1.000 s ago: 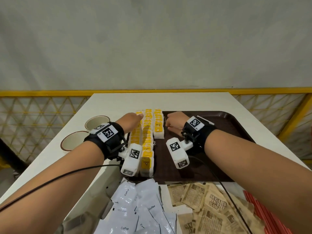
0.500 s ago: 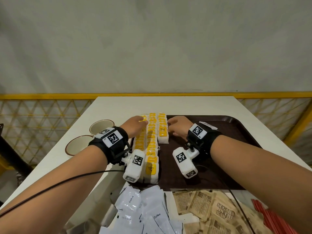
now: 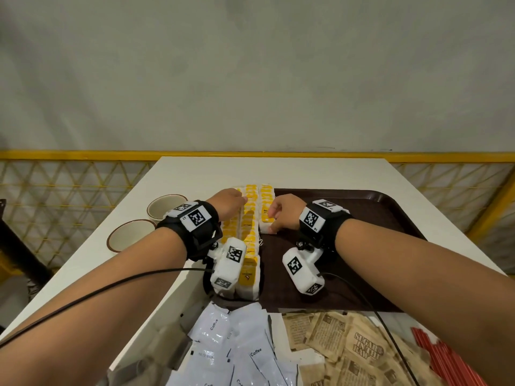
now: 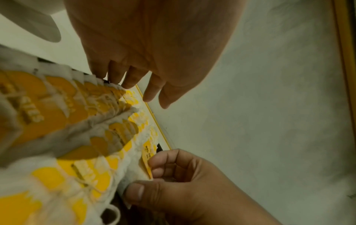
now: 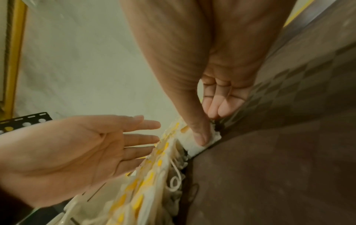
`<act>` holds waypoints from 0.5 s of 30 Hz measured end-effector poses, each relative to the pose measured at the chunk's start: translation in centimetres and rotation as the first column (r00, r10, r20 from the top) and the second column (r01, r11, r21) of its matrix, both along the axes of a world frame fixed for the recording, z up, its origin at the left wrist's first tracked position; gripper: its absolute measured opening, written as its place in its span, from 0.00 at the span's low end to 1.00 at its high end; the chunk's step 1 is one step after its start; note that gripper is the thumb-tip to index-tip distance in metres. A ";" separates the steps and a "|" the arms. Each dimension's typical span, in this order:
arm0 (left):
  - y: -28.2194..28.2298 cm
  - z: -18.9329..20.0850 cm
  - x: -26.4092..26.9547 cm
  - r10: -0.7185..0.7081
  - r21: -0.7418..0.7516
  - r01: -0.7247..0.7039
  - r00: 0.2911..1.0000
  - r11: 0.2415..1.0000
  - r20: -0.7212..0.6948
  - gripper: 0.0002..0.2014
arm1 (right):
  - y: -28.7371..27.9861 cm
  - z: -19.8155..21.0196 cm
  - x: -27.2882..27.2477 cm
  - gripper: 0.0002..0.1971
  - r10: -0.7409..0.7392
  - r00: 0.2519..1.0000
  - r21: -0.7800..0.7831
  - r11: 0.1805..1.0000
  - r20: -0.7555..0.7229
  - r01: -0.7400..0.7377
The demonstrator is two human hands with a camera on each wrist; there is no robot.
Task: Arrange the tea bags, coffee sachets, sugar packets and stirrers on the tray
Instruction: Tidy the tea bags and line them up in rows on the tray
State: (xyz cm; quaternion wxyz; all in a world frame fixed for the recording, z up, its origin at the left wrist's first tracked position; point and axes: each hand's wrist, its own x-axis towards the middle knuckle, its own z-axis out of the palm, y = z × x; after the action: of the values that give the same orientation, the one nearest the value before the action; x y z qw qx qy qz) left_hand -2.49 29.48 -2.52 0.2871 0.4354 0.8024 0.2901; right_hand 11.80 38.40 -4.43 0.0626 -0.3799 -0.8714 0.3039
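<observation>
Both forearms reach forward side by side, each with a black wrist strap carrying a white marker block and a white camera pod slung beneath, a cable trailing from each. The left hand (image 3: 229, 202) is stretched out flat, palm turned inward, its fingers (image 5: 142, 138) straight and slightly spread, their tips pointing ahead. The right hand (image 3: 283, 212) lies just beside it, knuckles up, with its fingers (image 4: 167, 164) curled in toward the palm and the thumb (image 4: 134, 193) pressed forward opposite them in a pinch. The two hands are near each other but apart.
</observation>
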 end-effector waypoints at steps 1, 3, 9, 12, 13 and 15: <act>-0.2 0.2 0.0 -0.003 0.006 0.003 1.000 1.000 0.000 0.22 | 0.0 0.1 0.1 0.14 -0.009 1.000 -0.016 1.000 -0.012 0.009; -1.0 1.1 0.3 -0.012 0.036 0.012 1.000 0.999 -0.012 0.22 | -0.2 0.2 0.3 0.13 -0.044 0.997 -0.060 0.997 -0.068 0.040; -8.7 4.7 0.0 -0.170 0.136 0.156 0.980 0.978 0.102 0.15 | -4.6 3.0 0.8 0.08 -0.089 0.953 -0.254 0.967 -0.289 0.013; -15.4 5.4 -1.3 -0.335 0.054 0.331 0.938 0.942 0.084 0.13 | -8.0 5.0 1.0 0.09 0.029 0.951 -0.117 0.991 -0.309 -0.068; -17.6 5.3 -1.9 -0.369 0.004 0.369 0.928 0.929 0.048 0.13 | -9.3 5.5 0.9 0.09 0.062 0.946 -0.092 0.991 -0.318 -0.095; -22.0 5.0 -3.1 -0.410 -0.122 0.400 0.909 0.909 -0.075 0.11 | -12.2 6.2 0.7 0.08 0.144 0.937 -0.091 0.979 -0.320 -0.182</act>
State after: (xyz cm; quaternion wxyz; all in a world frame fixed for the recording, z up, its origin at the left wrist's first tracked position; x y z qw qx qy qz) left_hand -5.60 7.50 2.45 0.3232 0.5908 0.7217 0.1604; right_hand 12.45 26.25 1.79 0.1509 -0.2566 -0.8594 0.4156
